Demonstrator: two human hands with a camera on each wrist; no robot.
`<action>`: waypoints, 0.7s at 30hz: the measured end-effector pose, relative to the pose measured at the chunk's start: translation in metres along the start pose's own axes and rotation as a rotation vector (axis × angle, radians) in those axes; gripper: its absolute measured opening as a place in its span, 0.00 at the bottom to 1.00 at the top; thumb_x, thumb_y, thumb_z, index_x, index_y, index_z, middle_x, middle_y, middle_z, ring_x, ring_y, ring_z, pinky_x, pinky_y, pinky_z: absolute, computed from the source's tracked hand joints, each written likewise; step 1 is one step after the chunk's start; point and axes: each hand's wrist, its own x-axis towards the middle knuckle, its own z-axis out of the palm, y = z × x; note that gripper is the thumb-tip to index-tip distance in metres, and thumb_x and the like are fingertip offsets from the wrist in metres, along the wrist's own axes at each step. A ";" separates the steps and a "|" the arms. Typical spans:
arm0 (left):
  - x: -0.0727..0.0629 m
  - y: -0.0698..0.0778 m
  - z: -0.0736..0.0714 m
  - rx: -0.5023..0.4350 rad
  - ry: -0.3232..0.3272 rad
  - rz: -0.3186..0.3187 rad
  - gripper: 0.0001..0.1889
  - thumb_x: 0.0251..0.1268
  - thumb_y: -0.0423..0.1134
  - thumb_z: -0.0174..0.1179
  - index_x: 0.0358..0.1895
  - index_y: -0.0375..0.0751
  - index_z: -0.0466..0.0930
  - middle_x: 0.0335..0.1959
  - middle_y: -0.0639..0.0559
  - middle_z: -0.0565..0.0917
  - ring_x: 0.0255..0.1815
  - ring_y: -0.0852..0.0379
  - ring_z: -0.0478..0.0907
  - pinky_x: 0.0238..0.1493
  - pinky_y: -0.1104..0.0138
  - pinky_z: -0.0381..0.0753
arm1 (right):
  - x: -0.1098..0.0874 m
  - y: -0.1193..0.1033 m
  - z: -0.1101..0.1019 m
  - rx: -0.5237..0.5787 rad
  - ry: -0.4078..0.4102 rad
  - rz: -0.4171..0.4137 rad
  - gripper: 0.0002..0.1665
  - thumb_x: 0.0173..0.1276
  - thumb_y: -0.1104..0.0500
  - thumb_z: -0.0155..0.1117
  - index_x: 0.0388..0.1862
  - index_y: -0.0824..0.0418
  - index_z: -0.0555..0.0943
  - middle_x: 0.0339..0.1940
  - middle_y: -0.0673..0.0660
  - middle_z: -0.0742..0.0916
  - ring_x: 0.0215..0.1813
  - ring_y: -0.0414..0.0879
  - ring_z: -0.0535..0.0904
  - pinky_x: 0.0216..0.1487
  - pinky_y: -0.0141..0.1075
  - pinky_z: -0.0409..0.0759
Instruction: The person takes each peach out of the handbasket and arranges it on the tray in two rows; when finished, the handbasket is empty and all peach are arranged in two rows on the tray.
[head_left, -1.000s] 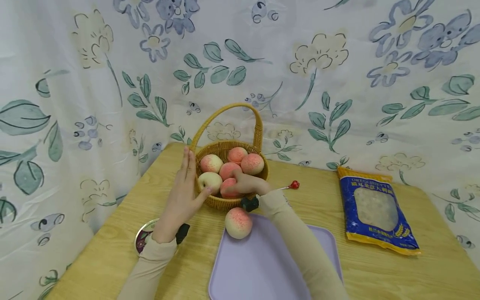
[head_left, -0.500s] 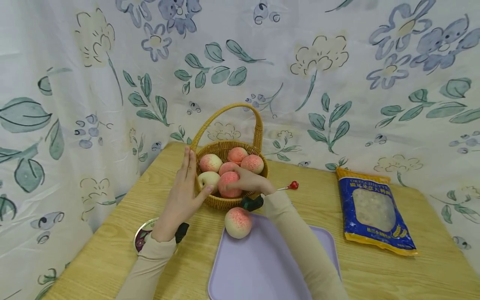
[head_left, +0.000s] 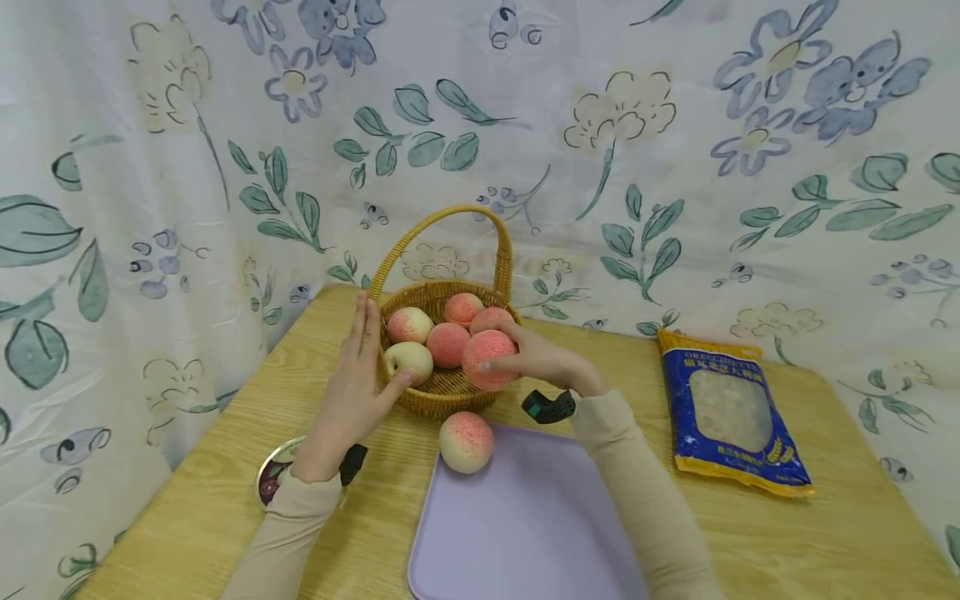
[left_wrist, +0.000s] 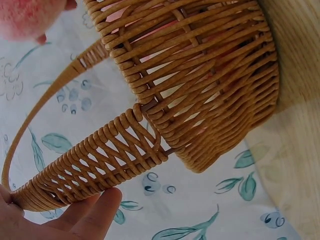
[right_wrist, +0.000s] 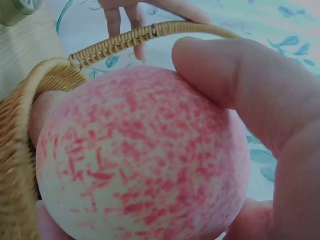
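Tabletop [head_left: 375, 525], near back-left corner: right hand [head_left: 547, 358] pinches peach [head_left: 487, 354], presumably light, firm; best held mid-girth. Left hand [head_left: 351, 408] spread at basket [head_left: 435, 406].

The round pink-and-cream peach [head_left: 487, 360] in my right grip [head_left: 543, 360] is matt and speckled. The round golden-brown wicker basket [head_left: 423, 403] has a rough, ribbed weave; the flat lilac tray [head_left: 517, 517] looks smooth, matt plastic; the rectangular blue-and-yellow plastic packet [head_left: 731, 408], glossy; the yellowish wooden table [head_left: 757, 546], grained.

Held peach [head_left: 482, 350] partly behind right grip [head_left: 546, 359]
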 end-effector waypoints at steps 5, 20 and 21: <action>0.000 -0.001 0.000 -0.018 -0.007 -0.008 0.49 0.66 0.73 0.36 0.78 0.50 0.27 0.80 0.41 0.34 0.77 0.32 0.45 0.67 0.35 0.56 | -0.028 0.019 -0.001 -0.006 0.011 -0.017 0.38 0.68 0.55 0.62 0.74 0.55 0.60 0.71 0.60 0.69 0.66 0.54 0.70 0.62 0.48 0.73; 0.000 0.002 -0.002 0.002 -0.031 -0.033 0.50 0.66 0.72 0.40 0.78 0.50 0.27 0.81 0.48 0.30 0.77 0.32 0.45 0.67 0.35 0.57 | -0.054 0.070 0.023 -0.045 -0.007 -0.002 0.38 0.64 0.54 0.65 0.72 0.54 0.65 0.64 0.57 0.77 0.58 0.49 0.76 0.57 0.41 0.74; 0.000 0.002 -0.002 0.002 -0.031 -0.034 0.50 0.66 0.72 0.40 0.78 0.50 0.27 0.81 0.49 0.30 0.77 0.32 0.45 0.67 0.36 0.57 | -0.054 0.073 0.025 -0.026 -0.017 0.000 0.38 0.64 0.55 0.66 0.72 0.53 0.65 0.64 0.57 0.76 0.59 0.49 0.75 0.57 0.41 0.74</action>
